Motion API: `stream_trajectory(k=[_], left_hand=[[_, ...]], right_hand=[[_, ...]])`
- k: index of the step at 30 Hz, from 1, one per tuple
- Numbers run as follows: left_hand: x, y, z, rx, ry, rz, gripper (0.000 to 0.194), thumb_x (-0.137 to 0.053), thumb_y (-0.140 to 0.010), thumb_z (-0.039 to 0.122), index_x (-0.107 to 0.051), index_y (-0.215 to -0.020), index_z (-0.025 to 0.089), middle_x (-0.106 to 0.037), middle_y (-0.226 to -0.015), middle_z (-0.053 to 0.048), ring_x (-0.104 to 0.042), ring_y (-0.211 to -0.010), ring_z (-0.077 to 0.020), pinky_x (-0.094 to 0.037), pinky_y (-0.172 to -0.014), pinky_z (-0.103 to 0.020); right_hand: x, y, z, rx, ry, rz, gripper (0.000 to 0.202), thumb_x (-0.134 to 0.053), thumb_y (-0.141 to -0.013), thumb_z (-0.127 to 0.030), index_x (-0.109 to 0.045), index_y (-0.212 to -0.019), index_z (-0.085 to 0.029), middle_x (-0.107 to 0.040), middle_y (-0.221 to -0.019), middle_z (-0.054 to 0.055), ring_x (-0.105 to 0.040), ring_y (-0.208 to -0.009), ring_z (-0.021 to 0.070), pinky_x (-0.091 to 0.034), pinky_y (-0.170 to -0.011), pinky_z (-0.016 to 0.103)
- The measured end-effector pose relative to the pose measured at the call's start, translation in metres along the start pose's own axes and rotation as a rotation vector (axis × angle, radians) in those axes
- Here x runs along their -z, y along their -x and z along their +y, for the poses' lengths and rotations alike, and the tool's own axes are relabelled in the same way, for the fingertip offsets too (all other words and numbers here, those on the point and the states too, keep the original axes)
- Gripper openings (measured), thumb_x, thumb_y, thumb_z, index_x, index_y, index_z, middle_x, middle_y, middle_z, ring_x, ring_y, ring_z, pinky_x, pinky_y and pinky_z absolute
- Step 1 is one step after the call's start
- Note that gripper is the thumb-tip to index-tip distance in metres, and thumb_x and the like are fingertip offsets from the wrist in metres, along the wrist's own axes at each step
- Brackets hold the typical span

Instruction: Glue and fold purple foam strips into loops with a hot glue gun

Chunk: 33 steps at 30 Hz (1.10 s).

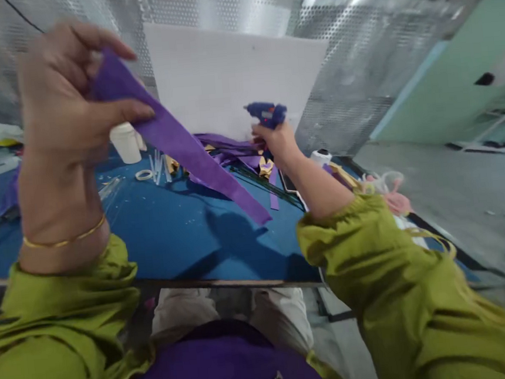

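Note:
Raised at the left, my left hand (68, 99) pinches one end of a long purple strip (200, 155) between thumb and fingers. The strip slants down to the right, its loose end over the blue tabletop (159, 233). Farther back, my right hand (279, 146) grips a blue hot glue gun (266, 113), whose nozzle points left. My fingers partly cover the gun's handle. Below and behind the gun lies a heap of purple strips (226, 141) with yellowish pieces (266, 167) and dark green stems (265, 185).
A white cup (125, 143), a tape roll (144, 175) and clear glue sticks (158, 167) stand or lie at the back left. Behind the table rise a white board (233, 73) and perforated metal sheeting (356, 56). Pink flowers (395, 200) sit by my right sleeve.

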<state>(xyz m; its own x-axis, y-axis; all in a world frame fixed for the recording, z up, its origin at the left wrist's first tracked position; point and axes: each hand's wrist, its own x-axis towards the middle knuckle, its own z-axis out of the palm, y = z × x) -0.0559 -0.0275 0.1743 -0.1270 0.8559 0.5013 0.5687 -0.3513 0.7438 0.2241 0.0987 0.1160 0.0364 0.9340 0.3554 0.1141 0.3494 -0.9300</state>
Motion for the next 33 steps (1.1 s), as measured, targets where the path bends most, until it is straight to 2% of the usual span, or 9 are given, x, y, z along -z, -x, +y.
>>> stream_trajectory(k=[2, 3, 5, 6, 11, 15, 21, 25, 33], left_hand=[[-0.014, -0.026, 0.007, -0.262, 0.216, 0.193, 0.064, -0.079, -0.060, 0.061, -0.063, -0.117, 0.036, -0.068, -0.123, 0.010, -0.060, -0.124, -0.0266, -0.054, -0.090, -0.032], [-0.025, -0.038, 0.005, -0.285, 0.316, 0.162, 0.050, -0.075, -0.070, 0.051, -0.065, -0.114, 0.030, -0.070, -0.121, 0.010, -0.059, -0.125, -0.0244, -0.052, -0.091, -0.030], [-0.053, -0.061, -0.006, -0.166, 0.546, 0.038, 0.040, -0.058, -0.089, 0.027, -0.059, -0.127, 0.015, -0.066, -0.130, 0.004, -0.056, -0.129, -0.0246, -0.049, -0.092, -0.030], [-0.067, -0.071, -0.015, -0.038, 0.637, -0.006, 0.038, -0.059, -0.089, 0.025, -0.060, -0.126, 0.017, -0.068, -0.130, 0.003, -0.059, -0.126, -0.0211, -0.052, -0.092, -0.028], [-0.111, -0.098, -0.065, 0.187, 0.679, -0.012, 0.019, -0.071, -0.075, 0.017, -0.065, -0.092, 0.012, -0.075, -0.077, -0.003, -0.073, -0.080, -0.0196, -0.060, -0.071, -0.029], [-0.122, -0.099, -0.080, 0.264, 0.732, -0.021, 0.022, -0.077, -0.067, 0.018, -0.070, -0.087, 0.013, -0.073, -0.069, -0.002, -0.070, -0.071, -0.0195, -0.057, -0.063, -0.028], [-0.150, -0.092, -0.068, 0.323, 0.949, -0.088, 0.026, -0.083, -0.064, 0.022, -0.075, -0.087, 0.013, -0.075, -0.073, -0.004, -0.065, -0.058, -0.0151, -0.054, -0.057, -0.027], [-0.160, -0.086, -0.060, 0.361, 0.969, -0.028, 0.020, -0.084, -0.063, 0.019, -0.076, -0.080, 0.011, -0.075, -0.069, -0.004, -0.062, -0.052, -0.0126, -0.051, -0.051, -0.023], [-0.170, -0.076, -0.046, 0.428, 1.166, -0.063, 0.003, -0.072, -0.080, 0.012, -0.073, -0.079, 0.009, -0.075, -0.070, -0.008, -0.069, -0.058, -0.0152, -0.058, -0.061, -0.025]], right_hand=[[-0.001, -0.021, -0.011, 0.024, -0.084, 0.086, 0.010, -0.060, -0.089, -0.025, -0.055, -0.088, -0.016, -0.059, -0.071, -0.004, -0.063, -0.063, 0.0066, -0.044, -0.058, 0.020], [-0.002, -0.028, -0.014, 0.038, -0.131, 0.121, 0.012, -0.061, -0.089, -0.027, -0.054, -0.089, -0.017, -0.059, -0.073, -0.004, -0.063, -0.064, 0.0070, -0.045, -0.057, 0.020], [-0.008, -0.034, -0.014, 0.089, -0.201, 0.143, 0.019, -0.064, -0.088, -0.033, -0.052, -0.089, -0.019, -0.059, -0.075, -0.003, -0.064, -0.065, 0.0082, -0.047, -0.056, 0.020], [-0.011, -0.033, -0.011, 0.126, -0.221, 0.140, 0.021, -0.066, -0.086, -0.036, -0.052, -0.089, -0.020, -0.060, -0.076, -0.003, -0.064, -0.065, 0.0091, -0.047, -0.056, 0.021], [-0.035, -0.018, 0.020, 0.157, -0.149, 0.150, 0.025, -0.070, -0.076, -0.040, -0.056, -0.086, -0.021, -0.064, -0.074, 0.000, -0.066, -0.067, 0.0139, -0.051, -0.056, 0.025], [-0.048, -0.015, 0.035, 0.151, -0.042, 0.102, 0.026, -0.072, -0.074, -0.042, -0.060, -0.085, -0.022, -0.067, -0.072, 0.001, -0.069, -0.070, 0.0185, -0.056, -0.067, 0.031], [-0.056, -0.005, 0.042, 0.215, 0.068, 0.143, 0.028, -0.072, -0.074, -0.047, -0.064, -0.084, -0.022, -0.071, -0.079, 0.001, -0.068, -0.079, 0.0204, -0.055, -0.081, 0.034], [-0.064, -0.004, 0.054, 0.227, 0.023, 0.219, 0.025, -0.074, -0.071, -0.043, -0.065, -0.077, -0.021, -0.068, -0.076, -0.001, -0.064, -0.076, 0.0192, -0.052, -0.080, 0.033], [-0.075, -0.002, 0.059, 0.201, -0.114, 0.283, 0.023, -0.072, -0.072, -0.043, -0.064, -0.075, -0.022, -0.068, -0.073, -0.001, -0.065, -0.072, 0.0191, -0.054, -0.077, 0.033]])
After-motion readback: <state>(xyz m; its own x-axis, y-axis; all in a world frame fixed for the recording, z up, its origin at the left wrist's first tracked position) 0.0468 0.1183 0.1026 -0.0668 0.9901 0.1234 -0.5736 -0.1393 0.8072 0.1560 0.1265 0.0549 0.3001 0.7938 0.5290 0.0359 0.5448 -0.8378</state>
